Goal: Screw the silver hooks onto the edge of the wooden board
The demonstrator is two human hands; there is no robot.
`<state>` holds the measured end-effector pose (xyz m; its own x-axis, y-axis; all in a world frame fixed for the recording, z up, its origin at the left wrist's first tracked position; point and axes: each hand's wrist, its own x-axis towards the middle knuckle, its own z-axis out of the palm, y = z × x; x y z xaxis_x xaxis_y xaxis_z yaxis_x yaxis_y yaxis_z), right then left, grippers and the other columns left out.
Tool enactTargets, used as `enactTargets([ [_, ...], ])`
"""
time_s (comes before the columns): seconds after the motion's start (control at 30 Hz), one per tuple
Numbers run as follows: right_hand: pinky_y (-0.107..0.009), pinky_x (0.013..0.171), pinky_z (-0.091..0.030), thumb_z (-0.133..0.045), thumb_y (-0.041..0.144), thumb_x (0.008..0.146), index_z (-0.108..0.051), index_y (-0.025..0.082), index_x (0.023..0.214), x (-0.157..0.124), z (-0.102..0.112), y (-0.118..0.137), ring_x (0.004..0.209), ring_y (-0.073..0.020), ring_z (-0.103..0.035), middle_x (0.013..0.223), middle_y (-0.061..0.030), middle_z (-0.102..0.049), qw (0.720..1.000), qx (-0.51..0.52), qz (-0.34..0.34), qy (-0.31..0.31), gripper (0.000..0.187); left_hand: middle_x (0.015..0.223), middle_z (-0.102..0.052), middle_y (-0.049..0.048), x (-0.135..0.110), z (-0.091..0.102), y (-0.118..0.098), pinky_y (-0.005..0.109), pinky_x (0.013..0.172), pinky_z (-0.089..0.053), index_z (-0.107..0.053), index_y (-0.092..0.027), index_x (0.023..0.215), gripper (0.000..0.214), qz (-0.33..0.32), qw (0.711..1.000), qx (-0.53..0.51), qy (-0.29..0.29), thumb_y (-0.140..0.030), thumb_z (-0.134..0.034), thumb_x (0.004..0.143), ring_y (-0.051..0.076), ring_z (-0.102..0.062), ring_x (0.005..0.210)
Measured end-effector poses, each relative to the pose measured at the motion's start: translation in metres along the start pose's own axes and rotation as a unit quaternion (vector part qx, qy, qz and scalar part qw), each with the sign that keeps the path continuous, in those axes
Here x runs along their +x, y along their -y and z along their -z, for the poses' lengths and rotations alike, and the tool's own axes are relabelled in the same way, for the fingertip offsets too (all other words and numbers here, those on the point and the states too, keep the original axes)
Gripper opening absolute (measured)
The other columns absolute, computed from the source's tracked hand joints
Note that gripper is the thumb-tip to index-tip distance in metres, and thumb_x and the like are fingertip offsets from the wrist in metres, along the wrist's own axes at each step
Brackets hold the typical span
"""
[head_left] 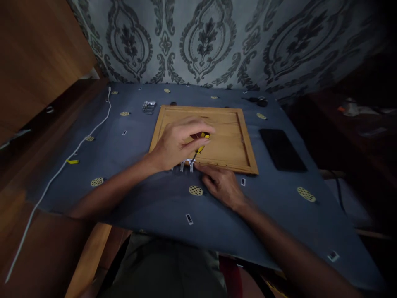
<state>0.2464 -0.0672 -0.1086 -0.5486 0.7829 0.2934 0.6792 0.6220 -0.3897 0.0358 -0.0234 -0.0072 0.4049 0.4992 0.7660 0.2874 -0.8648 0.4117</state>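
Note:
A shallow wooden panel with a raised frame (226, 145) lies flat on the table. My left hand (173, 145) is over its near half, fingers closed around the yellow-and-dark handle of a screwdriver (202, 145). The screwdriver slants down, its tip at a small silver metal hinge (191, 165) on the panel's near edge. My right hand (223, 184) rests against that edge just right of the hinge. Its index finger reaches toward the metal while the other fingers curl in; whatever they grip is hidden.
Another metal hinge (149, 107) lies beyond the panel's left corner. A black phone-like slab (282, 149) is to the right, and a dark object with a thin end (259, 100) sits behind. A white cable (77, 147) runs down the left side of the patterned blue tablecloth (149, 207).

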Motion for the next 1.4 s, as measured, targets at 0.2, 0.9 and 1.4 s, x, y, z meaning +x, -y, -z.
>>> enactTargets([
  [0.2,-0.036,0.079,-0.058,-0.048,0.013,0.09,-0.069,0.024,0.127,-0.001,0.0,0.001,0.091,-0.0225,-0.074,0.108,-0.0065,-0.078,1.0,0.004,-0.006,-0.007,0.045,0.092,-0.07,0.0025,-0.001,-0.005,0.005,0.023,0.07,-0.056,-0.066,-0.017,0.098,0.007,0.04,0.998,-0.051,0.005,-0.017,-0.067,0.091,0.011,-0.065,0.079],
  [0.9,-0.037,0.081,-0.058,-0.047,0.016,0.093,-0.069,0.02,0.127,-0.003,-0.001,0.005,0.095,-0.024,-0.074,0.112,-0.0101,-0.077,0.999,-0.045,-0.013,-0.006,0.041,0.087,-0.065,0.0018,0.003,0.006,0.011,0.028,0.075,-0.052,-0.067,-0.019,0.092,0.007,0.023,0.999,-0.028,0.033,-0.013,-0.064,0.092,0.014,-0.064,0.081],
  [1.4,-0.036,0.082,-0.056,-0.049,0.012,0.09,-0.064,0.016,0.134,0.0,0.001,0.011,0.096,-0.0241,-0.072,0.116,-0.0123,-0.076,0.995,-0.092,0.014,0.017,0.047,0.091,-0.069,0.0024,-0.005,0.005,-0.001,0.019,0.065,-0.052,-0.067,-0.016,0.095,0.01,0.029,0.999,-0.012,-0.013,-0.012,-0.072,0.086,0.01,-0.064,0.074],
])
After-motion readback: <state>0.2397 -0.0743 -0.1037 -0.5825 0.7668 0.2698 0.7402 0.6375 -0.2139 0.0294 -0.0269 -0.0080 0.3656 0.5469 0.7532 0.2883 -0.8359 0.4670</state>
